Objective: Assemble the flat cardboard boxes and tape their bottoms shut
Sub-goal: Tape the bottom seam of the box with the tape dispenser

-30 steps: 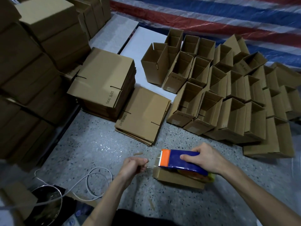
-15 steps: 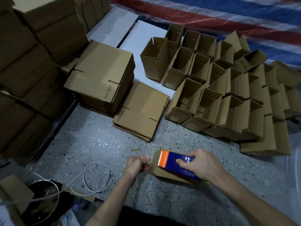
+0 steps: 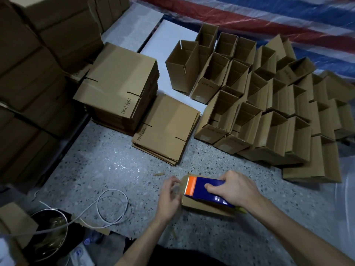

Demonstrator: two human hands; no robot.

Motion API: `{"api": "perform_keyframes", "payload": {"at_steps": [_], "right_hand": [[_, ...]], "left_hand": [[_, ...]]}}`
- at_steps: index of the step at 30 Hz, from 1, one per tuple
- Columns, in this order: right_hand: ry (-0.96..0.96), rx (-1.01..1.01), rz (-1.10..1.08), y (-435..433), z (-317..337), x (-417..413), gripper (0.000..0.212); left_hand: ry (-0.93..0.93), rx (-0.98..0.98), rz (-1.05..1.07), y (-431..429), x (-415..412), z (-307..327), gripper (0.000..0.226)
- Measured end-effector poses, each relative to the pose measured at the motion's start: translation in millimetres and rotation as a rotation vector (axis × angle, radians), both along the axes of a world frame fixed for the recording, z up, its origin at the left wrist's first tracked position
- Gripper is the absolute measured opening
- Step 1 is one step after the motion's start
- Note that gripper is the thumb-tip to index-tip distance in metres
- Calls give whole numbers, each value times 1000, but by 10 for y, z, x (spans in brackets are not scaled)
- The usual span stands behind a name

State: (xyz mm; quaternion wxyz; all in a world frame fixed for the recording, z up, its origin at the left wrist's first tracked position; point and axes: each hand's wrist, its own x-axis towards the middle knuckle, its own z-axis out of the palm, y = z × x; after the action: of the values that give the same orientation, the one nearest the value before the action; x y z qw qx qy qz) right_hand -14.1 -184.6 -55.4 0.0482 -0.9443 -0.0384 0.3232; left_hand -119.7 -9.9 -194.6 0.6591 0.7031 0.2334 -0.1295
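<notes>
A small cardboard box (image 3: 203, 207) lies on the speckled floor right in front of me. On its top rests a blue tape dispenser (image 3: 208, 191) with an orange blade end pointing left, and my right hand (image 3: 237, 189) grips it from above. My left hand (image 3: 169, 197) is at the box's left end, just below the blade, its fingers blurred and loosely spread against the cardboard. Two stacks of flat boxes, a tall one (image 3: 119, 83) and a low one (image 3: 169, 127), lie further back.
Several assembled open boxes (image 3: 269, 112) stand in rows at the right. Large stacked cartons (image 3: 28, 73) wall off the left. A white cable (image 3: 107, 208) and a metal bowl (image 3: 48, 233) lie at the lower left. A striped tarp (image 3: 269, 20) covers the back.
The dispenser came down from above the box onto its top. My left hand went from pinching the tape end to resting spread against the box's left end.
</notes>
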Motion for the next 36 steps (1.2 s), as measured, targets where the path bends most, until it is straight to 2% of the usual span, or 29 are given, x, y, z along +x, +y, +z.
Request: {"api": "perform_keyframes", "payload": {"at_steps": [2,4,6,11,13,16,18,19,22,26,30,36], "right_hand": [[7,6,-6,-1,-14,10,56],[5,11,-12,-4,-20,18,57],[25,12,-13,-9,-26,32,56],[44,6,-11,-32,-57,50,57],[43,12,-4,-41,-72,48,57],[35,18,1,-39,-81,58,56],[33,15,-3,-35,-80,74,55],[36,16,-4,-31,-78,79,54],[52,23,-4,-19,-77,91,57],[58,38,13,-39,-28,137,58],[134,74,15,-177,29,170,53],[175,85,-101,-793,109,152,65]], "left_hand": [[-96,-96,-224,85,23,47,33],[-67,-118,-433,206,113,71,40],[-14,-18,-585,309,233,86,45],[100,149,-770,460,377,184,52],[152,99,-744,453,286,174,59],[209,-77,-577,333,77,154,80],[153,-83,-481,231,8,153,97],[113,-46,-451,187,16,151,98],[81,31,-432,88,131,174,94],[195,-111,-395,32,220,173,80],[248,-106,-308,-30,158,195,70],[268,-92,-293,-83,115,217,66]]}}
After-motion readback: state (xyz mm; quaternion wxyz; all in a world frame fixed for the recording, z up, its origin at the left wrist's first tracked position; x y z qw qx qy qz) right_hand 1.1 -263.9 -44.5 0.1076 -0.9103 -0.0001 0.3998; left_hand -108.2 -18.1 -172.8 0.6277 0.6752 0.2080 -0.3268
